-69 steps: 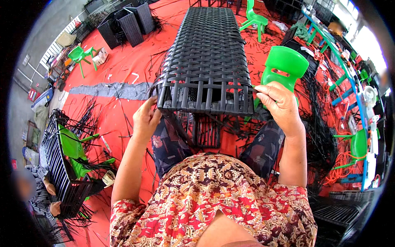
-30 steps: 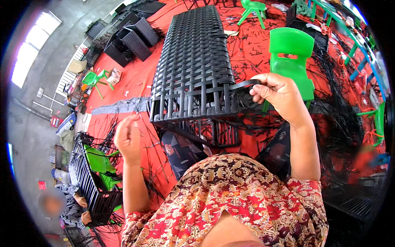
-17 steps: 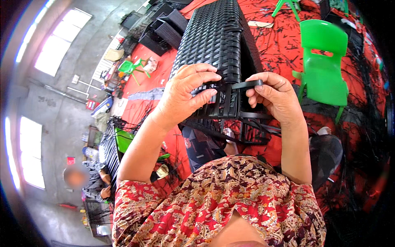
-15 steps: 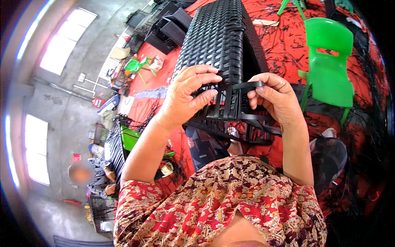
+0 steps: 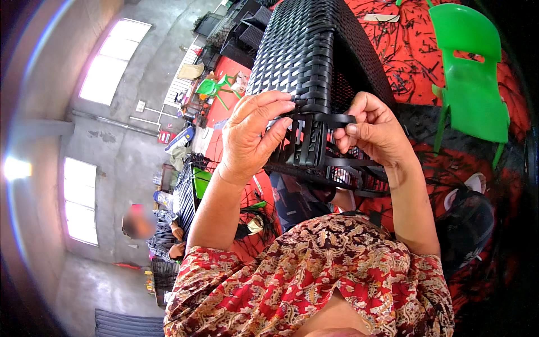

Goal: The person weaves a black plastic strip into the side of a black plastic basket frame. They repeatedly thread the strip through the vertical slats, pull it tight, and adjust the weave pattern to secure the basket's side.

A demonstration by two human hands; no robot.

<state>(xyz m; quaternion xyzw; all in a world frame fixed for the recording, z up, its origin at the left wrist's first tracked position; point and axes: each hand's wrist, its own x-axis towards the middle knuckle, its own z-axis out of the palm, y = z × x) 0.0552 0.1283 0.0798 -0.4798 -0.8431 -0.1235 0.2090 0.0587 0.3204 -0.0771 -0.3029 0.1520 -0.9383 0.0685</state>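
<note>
Black woven rattan frame (image 5: 314,50), black strip (image 5: 331,118) horizontal.

We see a grey concrete wall (image 5: 106,151) with bright windows (image 5: 109,70) admitting daylight. A red floor covering (image 5: 404,67) is strewn with dark scraps. A green plastic chair (image 5: 469,84) stands at right; stacked black woven furniture (image 5: 241,33) sits beyond.

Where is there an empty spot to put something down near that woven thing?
The bare grey concrete floor left of the red mat looks free. The mat between the black woven frame and the green plastic chair is littered with black strand scraps. Both hands crowd the frame's near edge.
</note>
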